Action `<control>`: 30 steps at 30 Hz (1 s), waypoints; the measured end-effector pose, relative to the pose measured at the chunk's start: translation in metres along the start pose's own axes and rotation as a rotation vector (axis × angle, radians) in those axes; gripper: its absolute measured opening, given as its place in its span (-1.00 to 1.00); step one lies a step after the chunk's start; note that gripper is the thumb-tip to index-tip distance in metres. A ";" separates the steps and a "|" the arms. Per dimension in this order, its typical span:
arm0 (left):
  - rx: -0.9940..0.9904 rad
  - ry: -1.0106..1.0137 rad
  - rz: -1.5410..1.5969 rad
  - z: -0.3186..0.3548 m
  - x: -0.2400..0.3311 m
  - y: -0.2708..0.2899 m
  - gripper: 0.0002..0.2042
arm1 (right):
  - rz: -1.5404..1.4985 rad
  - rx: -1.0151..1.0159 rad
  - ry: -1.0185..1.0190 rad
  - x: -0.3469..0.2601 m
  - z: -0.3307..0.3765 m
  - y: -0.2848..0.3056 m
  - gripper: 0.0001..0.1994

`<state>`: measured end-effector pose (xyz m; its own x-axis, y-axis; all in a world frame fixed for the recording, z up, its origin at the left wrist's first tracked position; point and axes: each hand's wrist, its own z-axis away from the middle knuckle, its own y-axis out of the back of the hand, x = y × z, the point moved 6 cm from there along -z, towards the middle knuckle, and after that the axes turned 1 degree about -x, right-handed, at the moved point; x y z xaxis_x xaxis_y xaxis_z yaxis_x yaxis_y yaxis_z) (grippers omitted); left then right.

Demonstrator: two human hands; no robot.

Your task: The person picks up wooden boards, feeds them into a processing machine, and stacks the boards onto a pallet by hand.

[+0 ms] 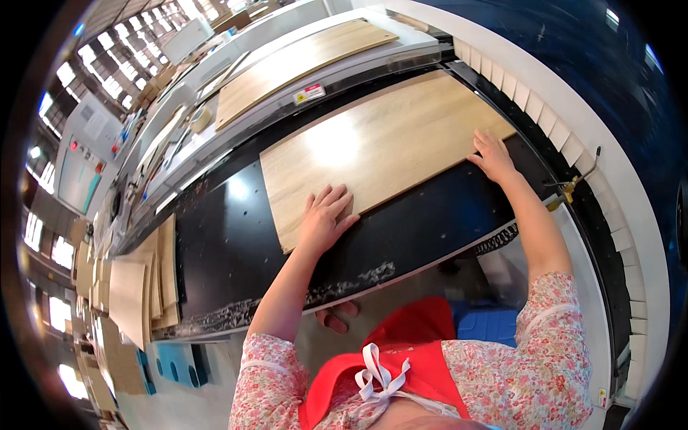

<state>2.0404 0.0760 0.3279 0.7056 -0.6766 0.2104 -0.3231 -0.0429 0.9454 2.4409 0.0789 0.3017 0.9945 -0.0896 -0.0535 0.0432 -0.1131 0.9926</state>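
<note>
A large light wood-grain board (387, 143) lies flat on the black machine table (222, 236). My left hand (326, 217) rests on the board's near left part, fingers spread and pointing away from me. At the board's near right corner is my right hand (493, 156), its fingers stretched over the edge and onto the top face. The thumb of that hand sits by the near edge; whether it presses underneath cannot be seen. Neither hand is wrapped around anything.
Another wood-grain board (301, 68) lies on the machine ledge beyond. Several boards (147, 276) are stacked at the table's left end. A control panel (86, 154) stands far left. A curved white guard with strip flaps (552, 122) borders the right, near a brass-coloured fitting (568, 190).
</note>
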 end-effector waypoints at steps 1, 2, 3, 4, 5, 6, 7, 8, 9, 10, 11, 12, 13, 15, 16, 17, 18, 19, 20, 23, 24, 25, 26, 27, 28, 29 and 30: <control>0.019 -0.001 0.013 -0.019 0.005 -0.005 -0.53 | -0.012 0.001 -0.049 0.014 -0.008 0.000 -0.41; 0.037 -0.006 0.003 -0.037 0.006 -0.012 -0.55 | -0.012 0.007 -0.122 0.024 -0.015 -0.004 -0.41; 0.033 -0.018 0.013 -0.056 0.011 -0.020 -0.55 | -0.007 0.004 -0.136 0.030 -0.021 -0.006 -0.41; 0.025 -0.012 0.022 -0.073 0.016 -0.026 -0.54 | -0.007 -0.002 -0.211 0.038 -0.029 -0.008 -0.40; 0.017 -0.006 0.031 -0.090 0.020 -0.031 -0.53 | -0.008 -0.007 -0.286 0.046 -0.034 -0.010 -0.39; 0.019 -0.011 0.030 -0.105 0.021 -0.037 -0.53 | -0.040 -0.016 -0.303 0.047 -0.042 -0.011 -0.39; 0.041 -0.017 0.023 -0.120 0.022 -0.041 -0.54 | -0.039 -0.012 -0.307 0.047 -0.049 -0.011 -0.39; 0.064 -0.023 0.015 -0.133 0.023 -0.045 -0.54 | -0.055 -0.003 -0.354 0.048 -0.056 -0.011 -0.39; 0.062 -0.027 0.019 -0.146 0.026 -0.047 -0.54 | -0.070 0.001 -0.403 0.049 -0.061 -0.013 -0.39; 0.063 -0.025 0.002 -0.158 0.029 -0.049 -0.55 | -0.060 0.018 -0.435 0.049 -0.066 -0.013 -0.44; 0.064 -0.022 -0.014 -0.169 0.031 -0.050 -0.56 | -0.058 0.019 -0.439 0.049 -0.071 -0.013 -0.44; 0.051 -0.014 -0.008 -0.172 0.027 -0.055 -0.56 | -0.030 0.040 -0.444 0.047 -0.074 -0.017 -0.48; 0.072 -0.021 -0.017 -0.174 0.024 -0.057 -0.57 | -0.002 0.061 -0.449 0.045 -0.076 -0.019 -0.51; 0.096 -0.025 -0.027 -0.176 0.018 -0.059 -0.57 | 0.018 0.158 -0.421 0.046 -0.077 -0.015 -0.58; 0.105 -0.032 -0.022 -0.175 0.015 -0.060 -0.57 | 0.030 0.161 -0.415 0.045 -0.078 -0.018 -0.58; 0.114 -0.036 -0.017 -0.175 0.012 -0.060 -0.57 | 0.043 0.164 -0.408 0.044 -0.080 -0.019 -0.58; 0.103 -0.025 -0.030 -0.173 0.006 -0.059 -0.57 | 0.078 0.147 -0.388 0.039 -0.082 -0.021 -0.57; 0.057 -0.009 -0.025 -0.174 0.003 -0.057 -0.55 | 0.111 0.139 -0.369 0.039 -0.085 -0.020 -0.57; 0.054 -0.019 -0.008 -0.176 0.003 -0.057 -0.55 | 0.145 0.139 -0.351 0.040 -0.083 -0.019 -0.56; 0.050 -0.003 -0.004 -0.175 -0.006 -0.051 -0.56 | 0.160 0.165 -0.314 0.036 -0.087 -0.020 -0.56; 0.045 -0.030 0.014 -0.169 -0.005 -0.053 -0.56 | 0.147 0.159 -0.317 0.038 -0.085 -0.022 -0.56; 0.047 0.003 0.015 -0.161 -0.007 -0.051 -0.56 | 0.134 0.155 -0.321 0.038 -0.084 -0.021 -0.55; 0.066 0.006 -0.047 -0.149 -0.006 -0.048 -0.57 | 0.119 0.137 -0.308 0.038 -0.084 -0.020 -0.55; 0.079 0.000 -0.110 -0.137 -0.003 -0.044 -0.57 | 0.134 0.113 -0.305 0.040 -0.083 -0.017 -0.55; 0.119 0.015 -0.143 -0.121 -0.006 -0.036 -0.54 | 0.146 0.143 -0.306 0.043 -0.082 -0.018 -0.55; 0.113 0.036 -0.147 -0.104 -0.009 -0.031 -0.54 | 0.159 0.172 -0.307 0.045 -0.082 -0.019 -0.55; 0.211 0.148 -0.170 -0.085 -0.016 -0.017 -0.50 | 0.149 0.170 -0.309 0.045 -0.081 -0.019 -0.54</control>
<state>2.0885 0.1503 0.3302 0.8398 -0.5332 0.1022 -0.3055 -0.3085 0.9009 2.4929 0.1573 0.2898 0.9120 -0.4087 0.0344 -0.1422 -0.2363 0.9612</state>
